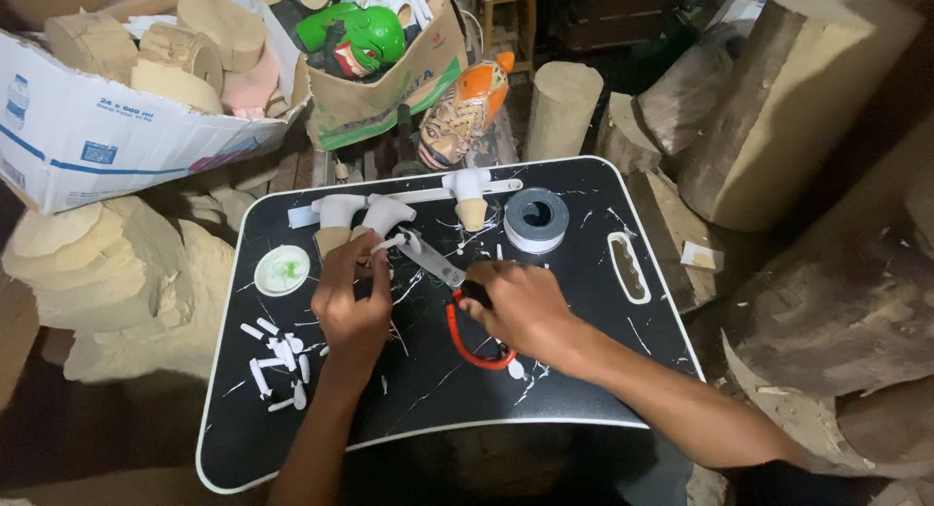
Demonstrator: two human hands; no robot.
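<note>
- Right hand fingers clenched on red-handled scissors, frame centre.
- Left hand fingers pinch small white piece.
- Piece looks light, thin, likely fragile; hold its edge.

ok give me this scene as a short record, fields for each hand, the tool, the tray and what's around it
left hand: pinches a small white piece at the scissor tips
right hand: grips the scissors by red and black handles
scissors: blades point toward the white piece
tray: black, white-edged, scratched
on tray: tape roll, small white lid, white cut bits, white-topped wooden pieces
around: cardboard boxes, wood logs, green mask
</note>
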